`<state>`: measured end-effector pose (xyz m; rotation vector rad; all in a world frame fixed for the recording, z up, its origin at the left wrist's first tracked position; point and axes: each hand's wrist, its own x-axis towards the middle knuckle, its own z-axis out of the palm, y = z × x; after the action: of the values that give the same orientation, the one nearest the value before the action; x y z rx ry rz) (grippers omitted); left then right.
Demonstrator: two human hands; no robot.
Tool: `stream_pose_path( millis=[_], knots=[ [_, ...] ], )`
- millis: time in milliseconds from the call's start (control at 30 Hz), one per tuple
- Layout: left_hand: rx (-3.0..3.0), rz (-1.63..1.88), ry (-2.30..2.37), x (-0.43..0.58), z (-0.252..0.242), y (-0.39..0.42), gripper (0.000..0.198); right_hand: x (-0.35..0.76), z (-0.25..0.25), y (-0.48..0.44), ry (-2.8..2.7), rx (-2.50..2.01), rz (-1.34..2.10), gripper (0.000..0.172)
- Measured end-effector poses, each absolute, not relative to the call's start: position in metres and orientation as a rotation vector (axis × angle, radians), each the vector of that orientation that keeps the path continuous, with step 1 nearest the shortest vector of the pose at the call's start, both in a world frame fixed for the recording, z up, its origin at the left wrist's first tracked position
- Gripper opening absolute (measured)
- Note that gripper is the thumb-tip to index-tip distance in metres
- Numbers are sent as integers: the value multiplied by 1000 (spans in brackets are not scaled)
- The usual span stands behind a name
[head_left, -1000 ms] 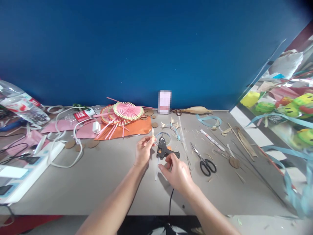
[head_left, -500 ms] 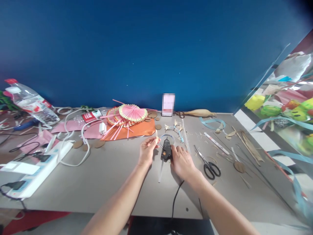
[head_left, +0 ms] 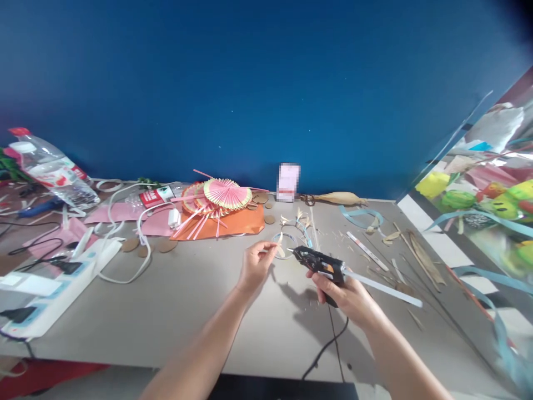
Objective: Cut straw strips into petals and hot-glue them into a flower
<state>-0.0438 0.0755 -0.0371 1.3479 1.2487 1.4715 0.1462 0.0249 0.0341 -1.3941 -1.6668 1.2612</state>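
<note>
At the far left of the frame a plastic bottle (head_left: 50, 169) lies on its side, and below it a white power strip (head_left: 50, 283) sits on the grey tabletop (head_left: 166, 311) with a white cable (head_left: 125, 244) looping beside it. Further right, toward the upper middle, pink paper fans (head_left: 222, 194) rest on an orange sheet (head_left: 245, 222).

At the centre, the left hand (head_left: 256, 265) pinches a small pale strip (head_left: 280, 240) between thumb and fingertips, held just above the tabletop. Just right of it, the right hand (head_left: 347, 294) is closed around the handle of a black glue gun (head_left: 318, 261), lifted off the tabletop with its nozzle pointing left, close to the strip. A clear glue stick (head_left: 383, 288) juts from the back of the gun toward the right, and its black cord (head_left: 325, 347) hangs to the lower edge. Light blue ribbon (head_left: 358, 214) and pale scraps lie at the right.
</note>
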Motion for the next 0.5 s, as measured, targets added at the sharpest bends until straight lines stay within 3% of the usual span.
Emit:
stream_pose_path(
  millis=[500],
  knots=[
    [1775, 1451, 1293, -40, -35, 73, 13, 140, 18, 29, -1750, -1585, 1094, 40]
  ],
)
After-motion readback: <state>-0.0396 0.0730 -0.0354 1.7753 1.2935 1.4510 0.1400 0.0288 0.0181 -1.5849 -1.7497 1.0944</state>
